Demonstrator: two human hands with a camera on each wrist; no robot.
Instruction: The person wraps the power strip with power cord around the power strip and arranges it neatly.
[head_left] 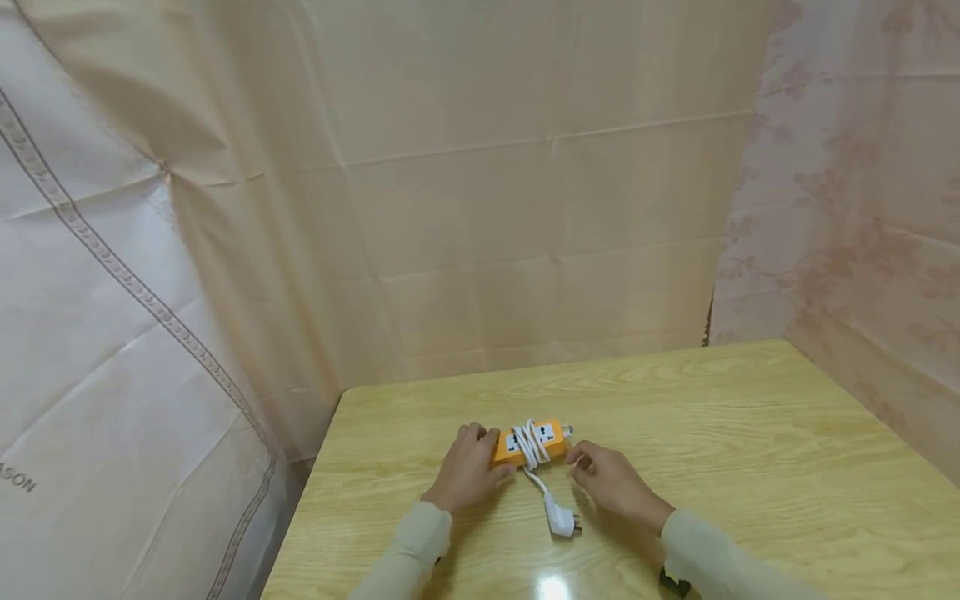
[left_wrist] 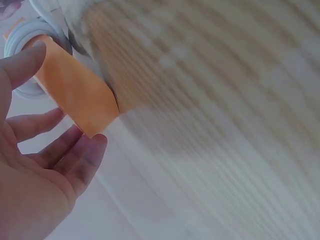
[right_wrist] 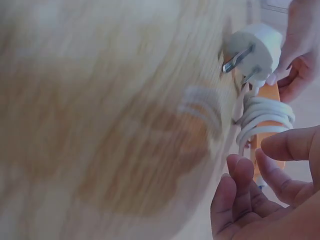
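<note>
An orange power strip [head_left: 556, 447] with white socket faces lies on the table, its white cord [head_left: 531, 446] wound several times round its middle. The cord's white plug [head_left: 560, 520] rests on the near side, metal pins toward the right. My left hand [head_left: 471, 468] grips the strip's left end; in the left wrist view the thumb is on one side and the fingers [left_wrist: 92, 155] reach the other. Close to the strip's right end is my right hand [head_left: 611, 479], fingers loosely bent. In the right wrist view its thumb [right_wrist: 287, 145] overlaps the strip beside the cord coils, with nothing seen in its grasp.
The wood-grain table [head_left: 750, 450] extends around both hands, with its back edge against a beige curtain [head_left: 525, 208]. A pale cloth [head_left: 112, 333] with a patterned band hangs at the left, and a floral curtain [head_left: 862, 208] at the right.
</note>
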